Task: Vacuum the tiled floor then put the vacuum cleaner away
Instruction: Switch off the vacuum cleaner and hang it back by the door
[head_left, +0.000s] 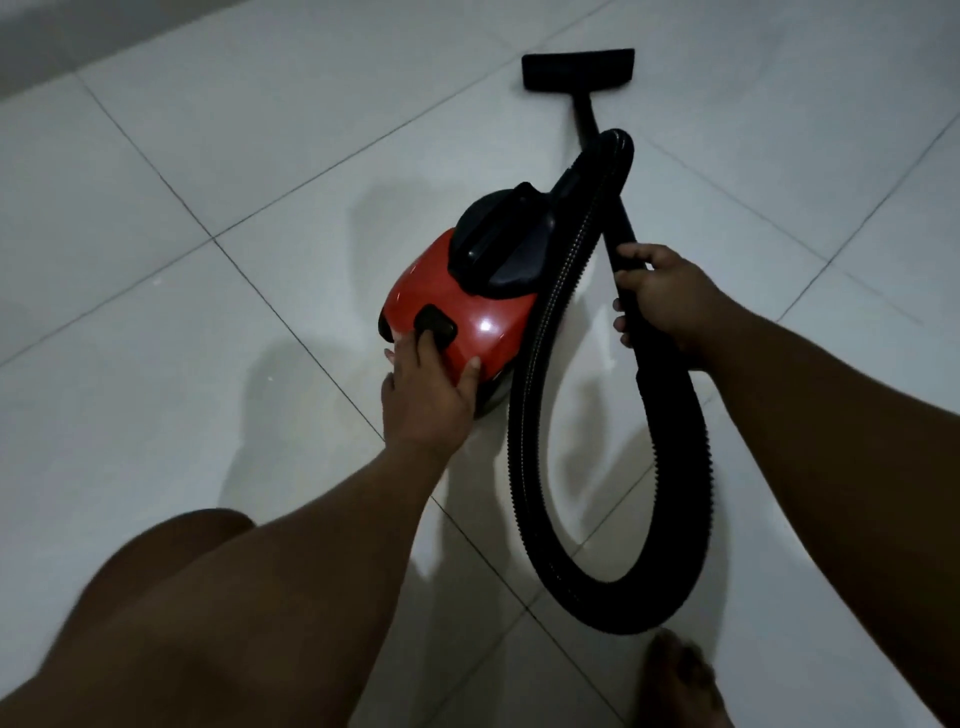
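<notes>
A red and black canister vacuum cleaner (483, 291) sits on the white tiled floor (208, 156) in the middle of the view. My left hand (426, 395) rests on its near red end, a finger pressing the black button (435, 323). My right hand (665, 301) grips the black wand (621, 223) where it meets the ribbed hose (675, 493). The hose loops down toward me and back up to the canister. The wand runs away from me to the flat black floor nozzle (579, 70), which lies on the tiles.
My bare knee (208, 597) fills the lower left and my bare foot (680, 686) stands at the bottom right, just below the hose loop. A darker strip of floor or wall (62, 41) runs along the top left corner. White tiles spread all around.
</notes>
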